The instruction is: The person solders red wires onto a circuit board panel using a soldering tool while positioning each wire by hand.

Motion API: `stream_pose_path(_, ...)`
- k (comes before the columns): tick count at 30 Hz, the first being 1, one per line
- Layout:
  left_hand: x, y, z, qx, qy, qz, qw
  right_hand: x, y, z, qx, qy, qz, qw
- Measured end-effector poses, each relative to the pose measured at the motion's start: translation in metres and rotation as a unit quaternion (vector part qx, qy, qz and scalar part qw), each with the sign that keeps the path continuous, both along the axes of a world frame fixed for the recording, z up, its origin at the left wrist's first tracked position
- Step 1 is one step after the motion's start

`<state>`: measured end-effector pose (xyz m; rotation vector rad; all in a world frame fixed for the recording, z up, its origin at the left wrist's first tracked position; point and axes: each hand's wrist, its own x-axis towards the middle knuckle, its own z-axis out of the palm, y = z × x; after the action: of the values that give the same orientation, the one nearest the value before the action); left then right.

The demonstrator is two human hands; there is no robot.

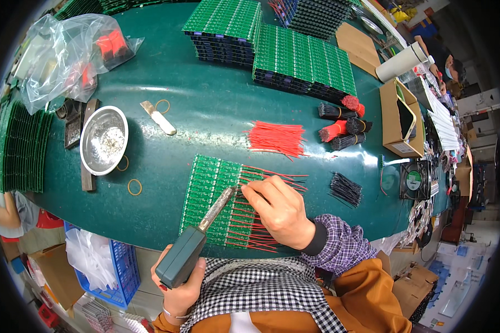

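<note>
We gripped the soldering iron (190, 251) in our left hand (179, 286); right hand (280, 211) fingers pinched a red wire (255, 188) onto the board (216, 200) (loose red wires (276, 137) far right remained unsoldered).

Soldering iron (197, 241) tip-down on green board (211, 194)

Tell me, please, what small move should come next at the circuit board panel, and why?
Probably bring the soldering iron tip onto the joint. The left hand holds it just beside the red wire that the right hand pins onto the green circuit board panel.
</note>
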<state>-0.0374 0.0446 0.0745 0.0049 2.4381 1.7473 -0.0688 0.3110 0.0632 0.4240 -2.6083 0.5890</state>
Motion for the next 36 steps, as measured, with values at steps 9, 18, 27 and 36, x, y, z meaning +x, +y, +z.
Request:
stream_pose_path(9,0.015,-0.015,-0.009,-0.014,-0.062,0.029,0.998,0.0,-0.001,0.001,-0.002,0.003,-0.004,1.0)
stream_pose_path(18,0.015,-0.009,0.0,-0.013,-0.035,0.049,0.998,0.002,-0.004,0.003,-0.038,0.034,0.004,0.999)
stream_pose_path(27,0.011,-0.006,0.0,0.006,-0.011,0.031,0.999,0.006,-0.005,-0.001,-0.026,0.014,0.007,1.0)
stream_pose_path(36,0.012,-0.009,-0.004,-0.003,0.009,0.012,1.0,0.006,-0.006,0.0,-0.015,0.012,0.012,1.0)
